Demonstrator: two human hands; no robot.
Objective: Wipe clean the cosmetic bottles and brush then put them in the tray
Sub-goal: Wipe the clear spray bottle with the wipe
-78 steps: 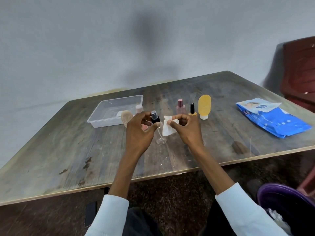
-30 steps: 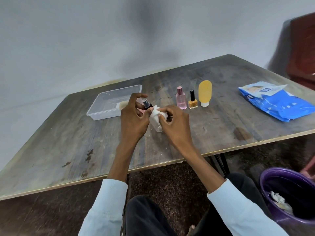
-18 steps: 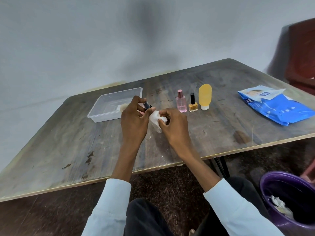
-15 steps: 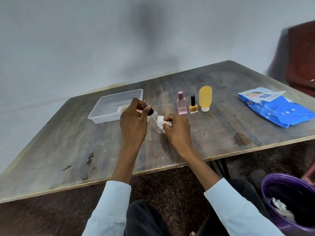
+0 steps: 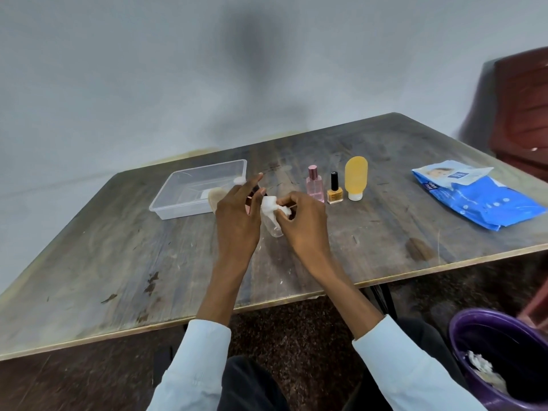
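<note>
My left hand (image 5: 237, 215) holds a small clear spray bottle (image 5: 273, 225) by its dark top, tilted over the table. My right hand (image 5: 305, 221) presses a white wipe (image 5: 269, 206) against the bottle's upper part. A clear plastic tray (image 5: 189, 189) stands to the left, just behind my left hand. A tan makeup brush head (image 5: 214, 197) shows beside the tray, partly hidden by my left hand. To the right stand a pink perfume bottle (image 5: 315, 185), a yellow nail polish (image 5: 334, 191) and a yellow tube (image 5: 355, 177), all upright in a row.
A blue pack of wipes (image 5: 480, 192) lies at the table's right side. A purple bucket (image 5: 498, 357) with used wipes sits on the floor at the lower right. A dark red chair (image 5: 522, 114) stands behind the table's right corner.
The wipe has moved from the bottle's body up to its top end. My left fingers have spread out, and both hands stay over the same spot.
</note>
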